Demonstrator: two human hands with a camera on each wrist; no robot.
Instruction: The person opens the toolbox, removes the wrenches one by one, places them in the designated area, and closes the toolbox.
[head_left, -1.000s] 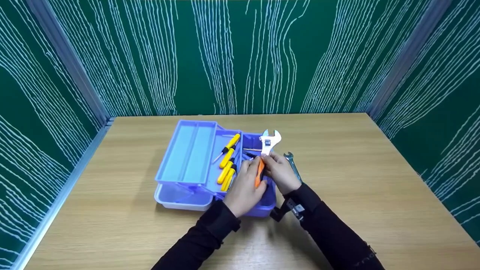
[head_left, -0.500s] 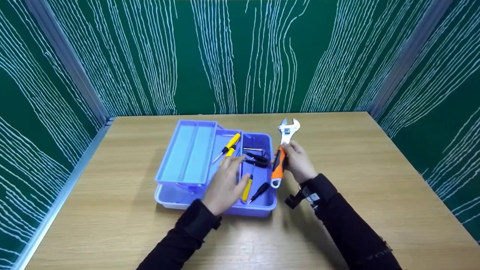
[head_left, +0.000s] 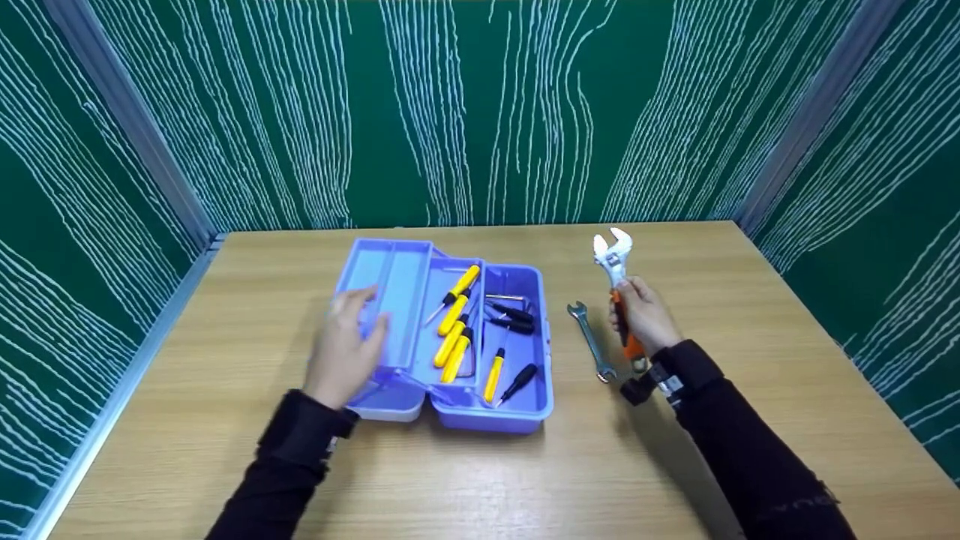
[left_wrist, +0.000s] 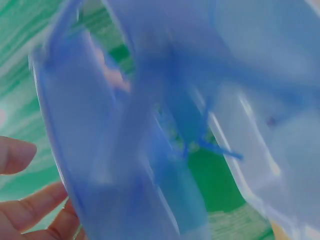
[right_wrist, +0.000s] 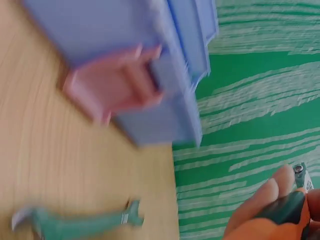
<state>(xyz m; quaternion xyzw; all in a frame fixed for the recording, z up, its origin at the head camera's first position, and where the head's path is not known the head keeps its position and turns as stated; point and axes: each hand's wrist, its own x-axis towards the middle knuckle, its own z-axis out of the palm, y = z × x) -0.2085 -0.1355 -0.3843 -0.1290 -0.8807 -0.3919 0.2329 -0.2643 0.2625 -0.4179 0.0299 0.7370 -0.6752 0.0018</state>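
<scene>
My right hand (head_left: 646, 315) grips the orange-and-black handle of an adjustable wrench (head_left: 612, 259), its silver head pointing up and away, right of a green open-end wrench (head_left: 591, 341) on the table. In the right wrist view, the fingers (right_wrist: 265, 200) curl round the orange handle. My left hand (head_left: 343, 352) overlaps the light blue folded-out tray of the purple toolbox (head_left: 491, 422), fingers spread and thumb apart. The left wrist view shows its fingertips (left_wrist: 55, 195) right at the edge of a blue tray (left_wrist: 75, 120); that view is blurred.
Several yellow-handled screwdrivers (head_left: 454, 349) lie in the toolbox's middle tray. Its deep right compartment holds another yellow screwdriver (head_left: 493, 377), black-handled tools (head_left: 519, 385) and a hex key. A pinkish latch (right_wrist: 112, 87) sits on the toolbox side. Green patterned panels (head_left: 480, 112) enclose the table.
The left hand let go of the adjustable wrench and moved left to the folded-out tray. The right hand carried the wrench rightward, away from the toolbox, past the green wrench.
</scene>
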